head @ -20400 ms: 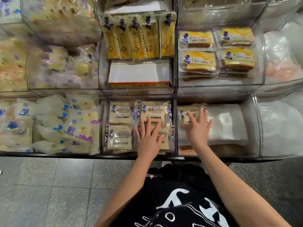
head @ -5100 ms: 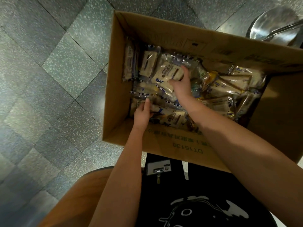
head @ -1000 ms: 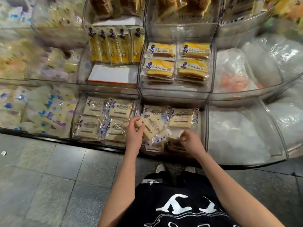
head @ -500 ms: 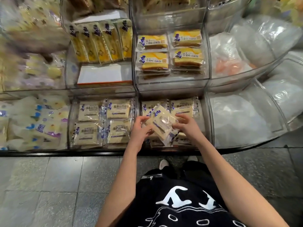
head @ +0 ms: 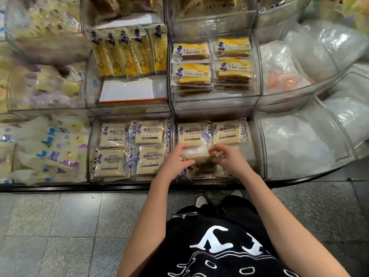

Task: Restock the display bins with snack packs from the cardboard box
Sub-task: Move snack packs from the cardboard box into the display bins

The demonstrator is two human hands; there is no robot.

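Okay, so both hands are on a single pack [head: 199,156] here. The left hand [head: 175,163] is curled round its left end and the right hand [head: 229,160] pinches the right end, so they sit close together with the pack bridging them. It's held low over the front half of the bin [head: 257,150] just right of centre, bottom row. Two back packs [head: 191,134] already lie flat, labels up, along the rear of that bin, and a lower pack [head: 203,169] peeks out right under the held one. The box isn't in shot at all.

Stuff I'd worry about from here:

- The pack looks tipped up on edge and I can't see a label on it. Let go like that and it probably flops face down or crooked, which won't match the neighbour packs [head: 149,134] left of centre.
- The wrappers look glossy. Dropped on top of the lower pack, it could skate forward, and whether the front wall would stop it I can't tell.
- It's soft bread by the look of it. Two hands squeezing the ends could dent it or crease the wrapper.
- Pushing it too far in could shove the back packs out of line.
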